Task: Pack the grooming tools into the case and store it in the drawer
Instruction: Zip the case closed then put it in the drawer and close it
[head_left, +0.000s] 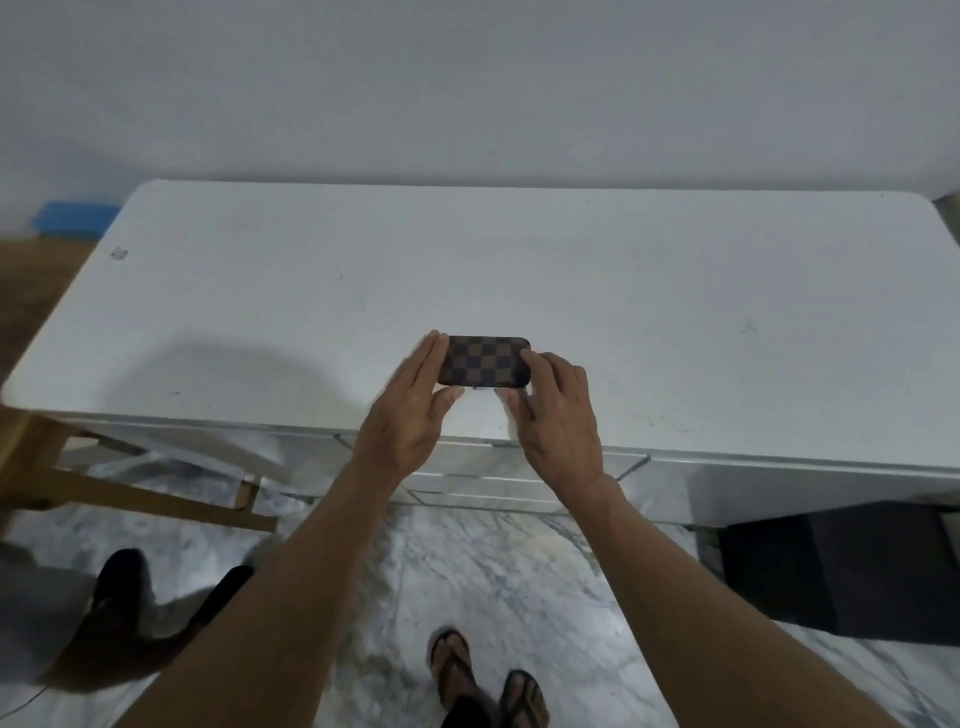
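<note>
A small closed case (485, 362) with a brown and black checker pattern lies on the white desk top (675, 312), near its front edge. My left hand (410, 410) holds the case's left end, fingers stretched along it. My right hand (556, 410) grips the right end, fingertips on its corner and thumb at the front edge. No loose grooming tools are in sight. White drawer fronts (488, 486) show under the desk's front edge, below my wrists, and look closed.
A wooden chair frame (104, 483) stands at the left by the desk. A dark box (841, 571) sits on the marble floor at the right. Another person's dark shoes (171, 592) are at lower left; my sandalled feet (483, 675) are below.
</note>
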